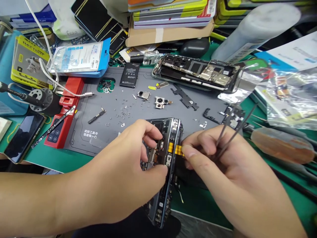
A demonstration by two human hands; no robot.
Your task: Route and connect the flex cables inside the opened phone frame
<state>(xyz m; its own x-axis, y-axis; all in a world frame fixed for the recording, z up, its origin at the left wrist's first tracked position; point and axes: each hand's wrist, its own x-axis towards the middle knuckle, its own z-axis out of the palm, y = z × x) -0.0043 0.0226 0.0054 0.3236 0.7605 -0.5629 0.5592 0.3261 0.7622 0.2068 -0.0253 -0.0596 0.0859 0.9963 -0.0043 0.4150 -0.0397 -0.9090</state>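
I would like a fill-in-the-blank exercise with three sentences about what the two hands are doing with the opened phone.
1. The left hand steadies the opened phone on its ____.
2. The right hand pinches an orange flex cable and also holds a pair of ____.
3. A second opened phone lies at the far edge of the ____ work mat.

Missing words: edge; tweezers; grey
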